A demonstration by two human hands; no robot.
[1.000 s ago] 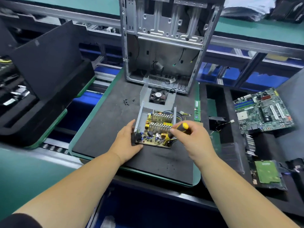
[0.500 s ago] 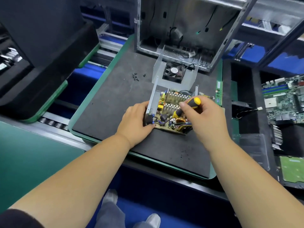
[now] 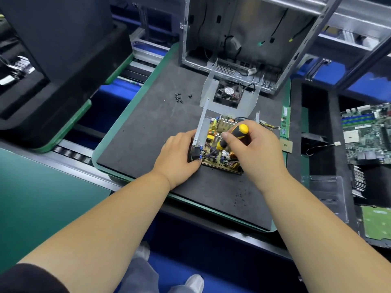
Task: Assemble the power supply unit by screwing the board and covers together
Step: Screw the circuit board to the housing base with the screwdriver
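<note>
I see the open PC case [image 3: 243,39] standing at 12 o'clock on the dark mat [image 3: 148,134] of the tabletop. Motherboard [image 3: 368,134] lies at 3 o'clock, well apart. The PSU cover w/ fan [image 3: 227,94] sits just in front of the case; PSU board [image 3: 213,144] in its metal base rests mid-mat, just this side of the cover. My left hand [image 3: 179,155] grips the base's left-near corner, fingers curled on the edge. My right hand [image 3: 256,151] is wrapped round the black/yellow screwdriver [image 3: 234,134], tip down among the board's parts. Loose screws [image 3: 179,97] lie at 11 o'clock from the board.
</note>
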